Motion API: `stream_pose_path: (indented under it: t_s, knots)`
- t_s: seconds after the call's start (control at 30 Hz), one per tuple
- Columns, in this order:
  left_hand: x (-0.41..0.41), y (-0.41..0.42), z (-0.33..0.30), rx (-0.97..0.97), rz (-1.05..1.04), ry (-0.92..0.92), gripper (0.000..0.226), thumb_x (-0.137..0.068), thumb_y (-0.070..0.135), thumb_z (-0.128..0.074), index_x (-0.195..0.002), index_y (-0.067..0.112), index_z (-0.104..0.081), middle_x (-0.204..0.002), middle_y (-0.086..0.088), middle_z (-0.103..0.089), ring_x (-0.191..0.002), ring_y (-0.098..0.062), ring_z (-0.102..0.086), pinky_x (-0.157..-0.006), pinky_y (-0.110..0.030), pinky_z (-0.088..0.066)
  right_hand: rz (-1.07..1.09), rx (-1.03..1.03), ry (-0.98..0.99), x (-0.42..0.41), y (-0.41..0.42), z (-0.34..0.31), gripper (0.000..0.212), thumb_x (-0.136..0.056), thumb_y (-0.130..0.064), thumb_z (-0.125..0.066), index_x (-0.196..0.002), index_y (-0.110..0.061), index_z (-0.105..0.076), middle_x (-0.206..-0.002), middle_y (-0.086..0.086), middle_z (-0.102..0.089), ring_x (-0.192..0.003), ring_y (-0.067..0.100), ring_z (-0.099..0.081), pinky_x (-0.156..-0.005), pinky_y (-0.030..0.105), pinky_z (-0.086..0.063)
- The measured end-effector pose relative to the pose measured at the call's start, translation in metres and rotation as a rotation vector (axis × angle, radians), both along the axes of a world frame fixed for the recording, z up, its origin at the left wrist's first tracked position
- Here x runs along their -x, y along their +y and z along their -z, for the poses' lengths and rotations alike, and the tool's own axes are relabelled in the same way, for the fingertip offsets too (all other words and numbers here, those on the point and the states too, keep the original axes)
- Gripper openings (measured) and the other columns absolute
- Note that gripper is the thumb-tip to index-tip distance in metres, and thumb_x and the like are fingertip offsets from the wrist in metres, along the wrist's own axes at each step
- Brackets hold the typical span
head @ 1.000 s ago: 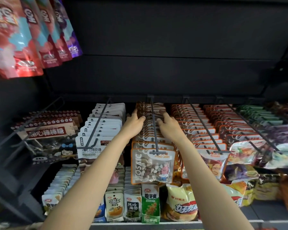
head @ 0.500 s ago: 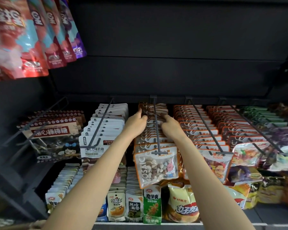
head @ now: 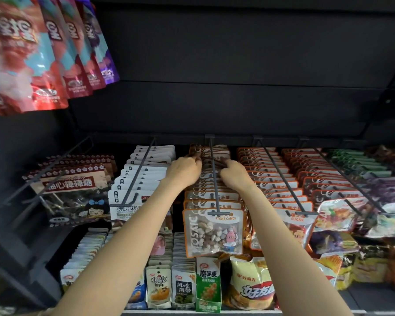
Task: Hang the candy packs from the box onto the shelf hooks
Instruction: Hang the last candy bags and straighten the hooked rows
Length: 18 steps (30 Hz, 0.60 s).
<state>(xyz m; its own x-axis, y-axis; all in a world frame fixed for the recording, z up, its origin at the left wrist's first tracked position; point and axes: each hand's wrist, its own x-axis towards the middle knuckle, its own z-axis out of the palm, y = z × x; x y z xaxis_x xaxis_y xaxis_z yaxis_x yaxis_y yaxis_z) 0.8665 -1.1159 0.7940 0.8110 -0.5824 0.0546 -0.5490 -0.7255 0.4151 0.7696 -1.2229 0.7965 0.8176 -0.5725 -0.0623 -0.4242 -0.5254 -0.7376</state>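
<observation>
**Tight squeeze on the middle hook**

I've got both hands jammed deep on the stone candy row (head: 212,226); the left hand (head: 184,170) and right hand (head: 234,173) sit either side of the centre hook rod (head: 214,179). The white packs (head: 146,169) crowd the left, the orange sugar packs (head: 276,179) the right. Only a narrow dark gap shows between rows. Above, the black back panel (head: 237,65) leaves open air over the rods. The red bags (head: 43,53) hang top left.

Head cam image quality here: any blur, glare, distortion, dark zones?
Head view: the red pouches at top left are smeared by blur; wide-angle bending bows the shelf edges. The back panel is dim, nearly featureless. The stone candy pack reads sharp, with mild sheen. Both the left hand and right hand are evenly lit.
</observation>
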Motion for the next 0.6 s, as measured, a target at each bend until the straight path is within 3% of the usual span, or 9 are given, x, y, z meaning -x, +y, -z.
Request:
stream_pose_path:
  t_s: [0.1,0.17,0.3,0.4,0.47,0.6]
  knots:
    - [0.003,0.001,0.003,0.005,0.004,-0.005,0.044,-0.103,0.028,-0.023,-0.109,0.005,-0.061,-0.118,-0.021,-0.061,-0.107,-0.037,-0.057,-0.082,-0.036,-0.041,0.010,0.058,-0.042,0.001,0.001,0.001,0.048,-0.091,-0.009,-0.048,-0.138,-0.003,-0.047,-0.140,0.020,-0.046,-0.126,0.034,-0.047,-0.107,0.038,-0.040]
    - [0.003,0.001,0.003,0.026,0.014,-0.001,0.044,-0.103,0.027,-0.023,-0.103,0.004,-0.061,-0.113,-0.021,-0.062,-0.104,-0.037,-0.057,-0.079,-0.036,-0.040,0.009,0.075,-0.053,0.001,-0.001,0.000,0.048,-0.089,-0.008,-0.050,-0.137,-0.003,-0.048,-0.141,0.020,-0.044,-0.129,0.034,-0.042,-0.106,0.036,-0.037]
    - [0.003,0.000,0.006,0.063,0.019,0.004,0.043,-0.103,0.027,-0.024,-0.101,0.005,-0.062,-0.112,-0.020,-0.062,-0.102,-0.036,-0.058,-0.078,-0.035,-0.041,-0.004,0.122,-0.107,0.002,-0.001,-0.006,0.047,-0.088,-0.002,-0.050,-0.135,-0.002,-0.049,-0.141,0.017,-0.045,-0.130,0.031,-0.042,-0.103,0.030,-0.037]
    - [0.005,-0.001,0.006,0.047,0.010,0.023,0.047,-0.103,0.028,-0.024,-0.110,0.004,-0.063,-0.118,-0.020,-0.061,-0.107,-0.036,-0.057,-0.084,-0.037,-0.042,0.009,0.201,-0.157,-0.001,-0.001,-0.008,0.041,-0.086,0.001,-0.052,-0.127,-0.001,-0.056,-0.135,0.018,-0.051,-0.122,0.032,-0.050,-0.095,0.029,-0.042]
    - [0.007,-0.001,0.007,0.040,0.010,0.033,0.048,-0.104,0.030,-0.023,-0.114,0.005,-0.062,-0.121,-0.019,-0.060,-0.110,-0.035,-0.056,-0.088,-0.038,-0.043,0.073,0.315,-0.157,-0.007,-0.003,-0.008,0.035,-0.087,-0.002,-0.053,-0.121,-0.002,-0.059,-0.133,0.021,-0.051,-0.114,0.035,-0.055,-0.091,0.034,-0.047]
    - [0.008,0.002,0.009,0.044,0.018,0.047,0.048,-0.104,0.031,-0.021,-0.120,0.008,-0.060,-0.126,-0.017,-0.059,-0.114,-0.034,-0.055,-0.092,-0.039,-0.043,0.084,0.654,0.012,-0.021,-0.011,-0.018,0.046,-0.092,-0.005,-0.053,-0.135,-0.019,-0.053,-0.140,0.013,-0.039,-0.125,0.035,-0.042,-0.097,0.039,-0.044]
